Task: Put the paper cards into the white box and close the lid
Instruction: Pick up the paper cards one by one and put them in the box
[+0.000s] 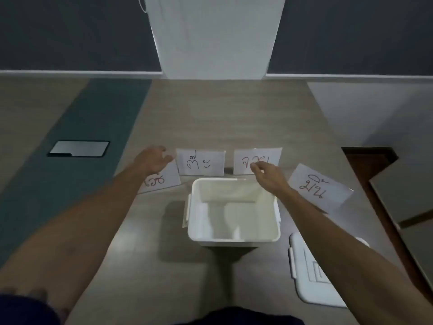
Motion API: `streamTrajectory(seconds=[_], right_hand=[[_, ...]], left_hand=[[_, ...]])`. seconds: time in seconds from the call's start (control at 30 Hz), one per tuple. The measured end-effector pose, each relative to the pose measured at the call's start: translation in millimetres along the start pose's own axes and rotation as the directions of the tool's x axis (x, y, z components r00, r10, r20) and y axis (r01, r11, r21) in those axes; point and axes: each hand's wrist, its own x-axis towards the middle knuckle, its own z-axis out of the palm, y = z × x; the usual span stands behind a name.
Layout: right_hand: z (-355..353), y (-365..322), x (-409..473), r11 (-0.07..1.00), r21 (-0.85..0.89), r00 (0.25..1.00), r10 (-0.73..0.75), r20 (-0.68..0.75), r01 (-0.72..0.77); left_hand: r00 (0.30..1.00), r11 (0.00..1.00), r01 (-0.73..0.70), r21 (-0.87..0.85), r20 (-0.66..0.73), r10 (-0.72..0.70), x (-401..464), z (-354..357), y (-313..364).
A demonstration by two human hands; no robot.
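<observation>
An open white box (234, 235) stands in the middle of the wooden table, with nothing in it. Its lid (311, 273) lies flat to the right, partly under my right forearm. Several paper cards with red writing lie in an arc behind the box: a far-left card (164, 180), a centre-left card (201, 163), a centre-right card (246, 161) and a far-right card (321, 187). My left hand (153, 159) hovers over the far-left card with fingers spread. My right hand (267, 175) reaches over the centre-right card's lower edge, fingertips pinched close; whether it grips the card is unclear.
A dark phone (79, 148) lies on the green strip (77, 174) at the left. A white panel (215, 36) stands against the dark wall behind the table. The table's right edge (365, 184) drops off past the far-right card.
</observation>
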Motion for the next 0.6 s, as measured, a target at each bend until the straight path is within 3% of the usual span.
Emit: streamTrajectory(seconds=[0.17,0.4,0.6], right_hand=[[12,22,-36,0.986,0.169,0.992,0.028,-0.12,-0.007],[28,33,-46,0.941,0.337,0.988,0.064,-0.138,-0.014],[30,36,-45,0.946,0.321,0.986,0.093,-0.138,-0.044]], left_hand=[[0.996,0.991,0.093,0.094,0.002,-0.094,5,7,-35],[0.994,0.991,0.051,0.122,0.092,-0.063,23,27,-63],[0.998,0.987,0.016,0.158,-0.056,-0.008,21,42,-64]])
